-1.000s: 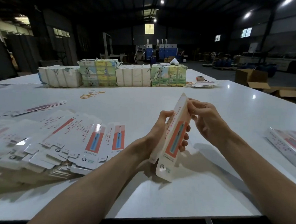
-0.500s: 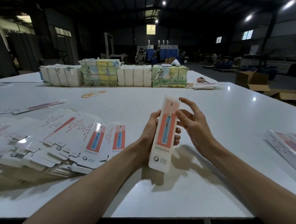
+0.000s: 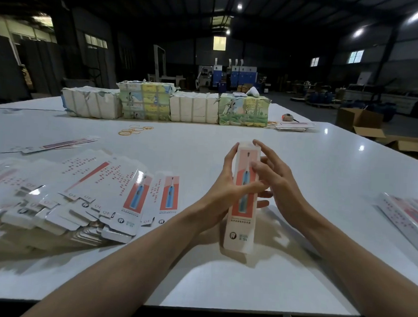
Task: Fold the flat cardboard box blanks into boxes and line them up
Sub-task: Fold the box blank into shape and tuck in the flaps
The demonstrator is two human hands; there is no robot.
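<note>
The box (image 3: 239, 230) is held at lower centre of the frame, just above the tabletop (image 3: 195, 282). Its long axis runs up the frame: the near end with the logo points at the bottom edge, and the far end with the flap points at the top. The printed face is turned toward the camera.

The left hand (image 3: 219, 195) grips the box at mid-length from the left. The thumb lies along the left edge, and the fingers wrap behind the box and show again at its right edge.

The right hand (image 3: 277, 184) lies to the right of the box and level with its upper half. Its fingers (image 3: 261, 147) are straight and spread wide and hold nothing. One fingertip is at the far-end flap and another crosses the printed face. Whether they press the card cannot be told.

Judgement: the right hand is the nearer to the far end, so closing that flap falls to it while the left hand steadies the body.

Flat blanks (image 3: 90, 195) lie fanned out in the lower left, well apart from the box. A second stack (image 3: 410, 217) lies at the right edge. No finished row of boxes can be made out.

The tabletop is white and glossy and reflects the lamps. Rubber bands (image 3: 133, 130) lie at mid-depth. Four wrapped bundles (image 3: 167, 105) stand side by side along the far edge.

The room beyond is a dim hall, with open cartons (image 3: 359, 121) at upper right and blue machines (image 3: 232, 76) at upper centre.
</note>
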